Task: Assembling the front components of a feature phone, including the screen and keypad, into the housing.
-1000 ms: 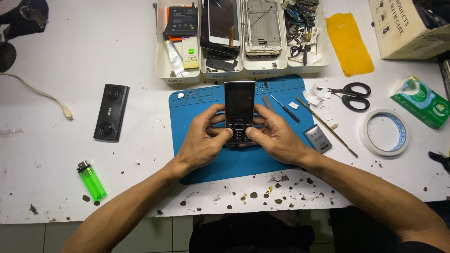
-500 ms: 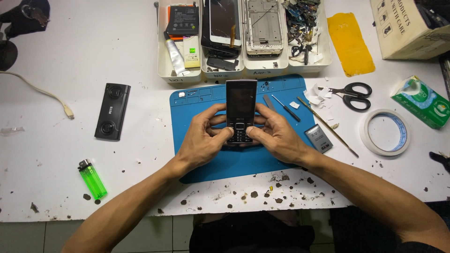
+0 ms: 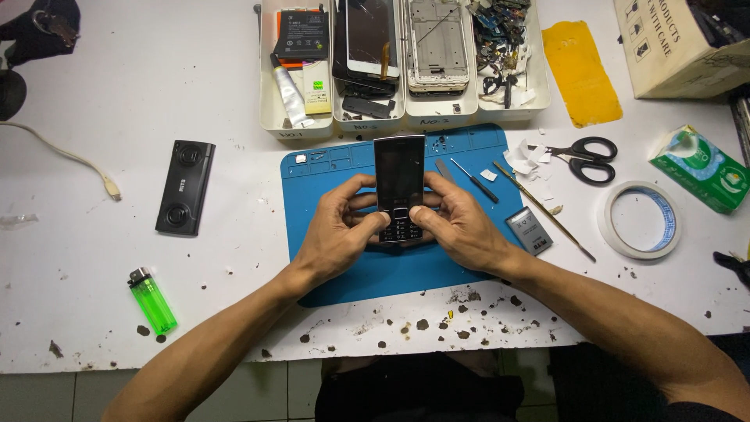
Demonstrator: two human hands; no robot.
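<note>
2 hands grip 1 black keypad phone [image 3: 399, 186] over the blue work mat [image 3: 344, 266] at the centre of the white table [image 3: 117, 94]. Left hand [image 3: 337, 233]: fingers curled around the phone's left edge, thumb pressed on the keypad area. Right hand [image 3: 462, 227]: fingers closed around the right edge, thumb also on the keypad. Phone stands lengthwise, screen dark, lower end held between the palms, upper end pointing at the trays.

4 white trays [image 3: 269, 109] sit in a row at the mat's far edge, touching one another. Leftmost holds a black rectangular battery [image 3: 302, 34] with a pale label, a silver tube [image 3: 287, 92] and a yellowish packet. Next 2 hold a cracked phone screen [image 3: 367, 35] and a bare phone frame [image 3: 437, 39]; the last holds loose small parts.

On the mat right of the hands: 1 small screwdriver [image 3: 477, 180], 1 grey battery [image 3: 529, 231] with a printed label, just beside the right wrist. Scissors [image 3: 582, 156] with black handles lie off the mat, near a roll of white tape [image 3: 639, 220]. A yellow cloth [image 3: 580, 72] lies behind them. Cardboard box [image 3: 676, 47], beige with dark print, occupies the far right corner; a green and white carton [image 3: 698, 167] lies below it.

Left of the mat: 1 black oblong speaker [image 3: 184, 186], 1 green lighter [image 3: 153, 299], 1 beige cable [image 3: 66, 156]. Dark crumbs are scattered along the near edge.
</note>
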